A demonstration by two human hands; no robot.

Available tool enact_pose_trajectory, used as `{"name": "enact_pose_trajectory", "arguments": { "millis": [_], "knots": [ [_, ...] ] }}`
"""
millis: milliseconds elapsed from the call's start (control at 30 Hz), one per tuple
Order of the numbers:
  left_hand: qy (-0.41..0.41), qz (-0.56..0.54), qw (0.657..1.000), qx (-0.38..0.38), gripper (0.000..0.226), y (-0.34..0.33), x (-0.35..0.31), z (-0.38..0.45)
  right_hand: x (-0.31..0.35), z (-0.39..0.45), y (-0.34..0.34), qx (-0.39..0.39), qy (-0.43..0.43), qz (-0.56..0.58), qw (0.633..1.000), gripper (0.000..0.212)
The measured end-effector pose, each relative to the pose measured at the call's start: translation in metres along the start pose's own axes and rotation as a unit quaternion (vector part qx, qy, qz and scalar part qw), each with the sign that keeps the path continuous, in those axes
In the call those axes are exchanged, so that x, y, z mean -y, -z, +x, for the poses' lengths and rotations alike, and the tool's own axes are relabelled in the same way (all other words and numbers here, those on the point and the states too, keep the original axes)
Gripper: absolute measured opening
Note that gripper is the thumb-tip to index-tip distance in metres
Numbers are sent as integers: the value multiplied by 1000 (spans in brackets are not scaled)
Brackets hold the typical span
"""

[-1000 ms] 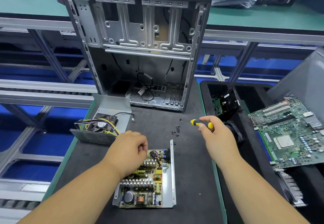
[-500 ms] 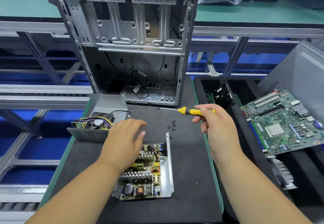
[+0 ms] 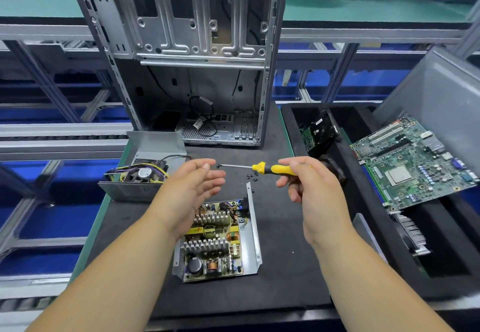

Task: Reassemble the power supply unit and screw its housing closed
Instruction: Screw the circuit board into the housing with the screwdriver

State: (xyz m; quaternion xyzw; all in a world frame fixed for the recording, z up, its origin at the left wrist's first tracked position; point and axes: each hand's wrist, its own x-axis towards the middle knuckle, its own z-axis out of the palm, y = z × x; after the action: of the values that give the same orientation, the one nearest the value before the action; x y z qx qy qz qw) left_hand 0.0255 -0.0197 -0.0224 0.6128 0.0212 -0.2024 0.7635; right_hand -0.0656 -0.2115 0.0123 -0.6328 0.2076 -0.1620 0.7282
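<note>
Pinching yellow screwdriver (image 3: 275, 168) in right hand (image 3: 313, 188), shaft level, tip with a screw pointing at left hand (image 3: 193, 188), left fingers spread and empty, both above open PSU board tray (image 3: 220, 240), loose screws (image 3: 252, 175) behind it, fan cover (image 3: 145, 173) at left on worktop (image 3: 285, 266).

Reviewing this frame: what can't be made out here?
Head view only:
- Screwdriver: the rear of its handle is hidden inside the right hand; the dark speck at its tip is too small to confirm as a screw.
- Loose screws: too small to count.
- PSU board: its upper left corner is covered by the open left hand.
- PSU cover: its inside is mostly hidden by its own front wall.
</note>
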Motion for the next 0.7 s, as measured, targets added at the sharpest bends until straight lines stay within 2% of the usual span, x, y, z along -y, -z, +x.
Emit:
{"name": "enact_pose_trajectory", "arguments": {
  "millis": [267,533,700],
  "knots": [
    [16,-68,997,30,20,-3,-7,-20,10,-18,2,4,12,-4,1000,22],
    [11,-56,998,34,12,-9,-18,-36,23,-32,5,16,27,0,999,22],
    [3,-89,995,47,8,-19,-24,-50,38,-42,16,33,35,-3,999,25]
  ]
}}
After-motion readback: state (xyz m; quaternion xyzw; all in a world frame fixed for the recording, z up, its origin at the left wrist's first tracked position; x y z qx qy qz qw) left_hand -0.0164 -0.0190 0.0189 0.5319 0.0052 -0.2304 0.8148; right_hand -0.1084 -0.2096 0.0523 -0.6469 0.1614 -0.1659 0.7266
